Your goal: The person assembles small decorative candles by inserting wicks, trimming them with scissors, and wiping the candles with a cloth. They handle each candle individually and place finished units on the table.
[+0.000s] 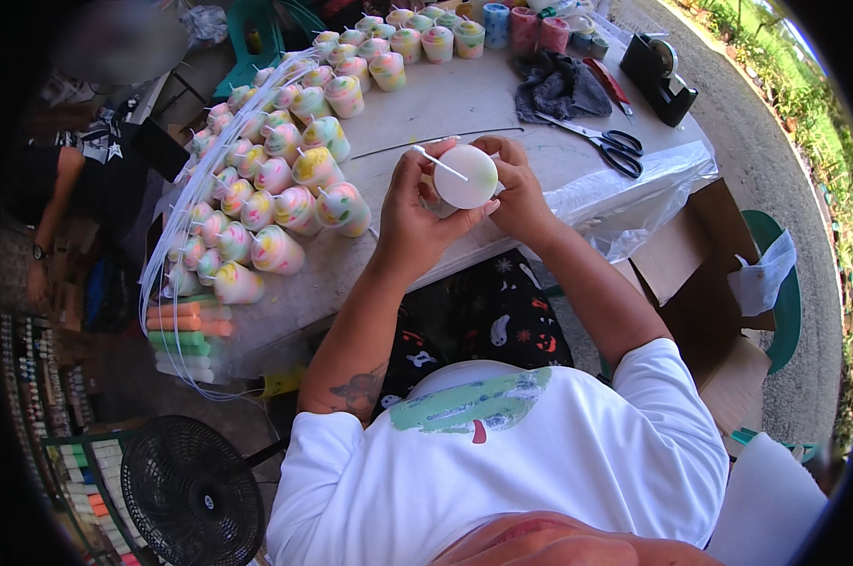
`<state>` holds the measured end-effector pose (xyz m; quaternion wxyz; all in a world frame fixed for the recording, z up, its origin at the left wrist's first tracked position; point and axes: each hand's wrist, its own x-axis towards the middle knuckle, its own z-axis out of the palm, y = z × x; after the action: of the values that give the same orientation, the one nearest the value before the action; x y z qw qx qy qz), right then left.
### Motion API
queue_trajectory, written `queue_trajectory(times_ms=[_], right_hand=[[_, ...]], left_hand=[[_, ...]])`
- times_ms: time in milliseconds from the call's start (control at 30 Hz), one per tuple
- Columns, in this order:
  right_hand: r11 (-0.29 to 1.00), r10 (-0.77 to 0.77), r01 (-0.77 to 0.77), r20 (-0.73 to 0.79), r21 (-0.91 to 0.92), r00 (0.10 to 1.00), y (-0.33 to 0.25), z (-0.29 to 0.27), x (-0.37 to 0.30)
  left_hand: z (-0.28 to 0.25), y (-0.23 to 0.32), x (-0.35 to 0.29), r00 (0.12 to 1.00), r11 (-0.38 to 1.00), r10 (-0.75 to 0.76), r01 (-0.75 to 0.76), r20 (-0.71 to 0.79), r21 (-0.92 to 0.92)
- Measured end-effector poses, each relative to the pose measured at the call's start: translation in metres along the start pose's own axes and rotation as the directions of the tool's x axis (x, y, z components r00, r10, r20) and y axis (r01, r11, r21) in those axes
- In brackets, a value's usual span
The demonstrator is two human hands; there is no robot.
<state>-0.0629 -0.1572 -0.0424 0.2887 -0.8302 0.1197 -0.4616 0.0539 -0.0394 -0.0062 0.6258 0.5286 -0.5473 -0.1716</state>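
Between both of my hands is a pale, round candle (pixel 467 187) with a faint green tint at one side. Its flat face points up, and a white wick (pixel 440 163) slants across and past its edge. My left hand (pixel 411 209) curls round the candle's left side. The fingers of my right hand (pixel 518 189) close on its right side. To the left stand rows of small tapered candles (pixel 296 209), swirled in pink, yellow and green, with white wicks. Long white strands (pixel 192 156) run in a bundle along their outer side.
A dark cloth (pixel 560 90), a red cutter (pixel 607 85), black-handled scissors (pixel 607 141) and a tape dispenser (pixel 660 75) lie at the right. Clear plastic (pixel 605 203) hangs over the table edge by an open cardboard box (pixel 695 255). A black fan (pixel 192 495) stands lower left; another person's arm (pixel 57 203) is far left.
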Motion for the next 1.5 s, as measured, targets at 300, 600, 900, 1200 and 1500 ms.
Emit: queue_trajectory(times_ms=[300,600,900,1200,1500], right_hand=[[0.992,-0.041,0.041,-0.002,-0.119,0.999,0.015,0.001,0.008],[0.969,-0.021,0.046,0.106,-0.244,0.994,0.029,-0.01,0.015],[0.547,0.535,-0.349,-0.002,-0.761,0.845,0.078,-0.171,0.003],[0.469,0.745,-0.244,0.231,-0.849,0.626,0.049,-0.192,0.001],[0.564,0.779,-0.818,0.402,-0.115,0.481,0.003,-0.188,0.007]], left_hand=[[0.008,0.016,-0.004,0.993,0.963,0.096,-0.077,0.062,-0.257],[0.011,-0.004,0.0,0.964,0.962,0.264,-0.264,0.011,0.073],[0.029,-0.033,-0.017,0.981,0.983,0.185,-0.183,0.059,-0.031],[0.054,-0.033,-0.018,0.961,0.958,0.255,-0.266,0.105,0.108],[0.048,-0.019,-0.021,0.982,0.969,0.18,-0.188,0.059,0.161]])
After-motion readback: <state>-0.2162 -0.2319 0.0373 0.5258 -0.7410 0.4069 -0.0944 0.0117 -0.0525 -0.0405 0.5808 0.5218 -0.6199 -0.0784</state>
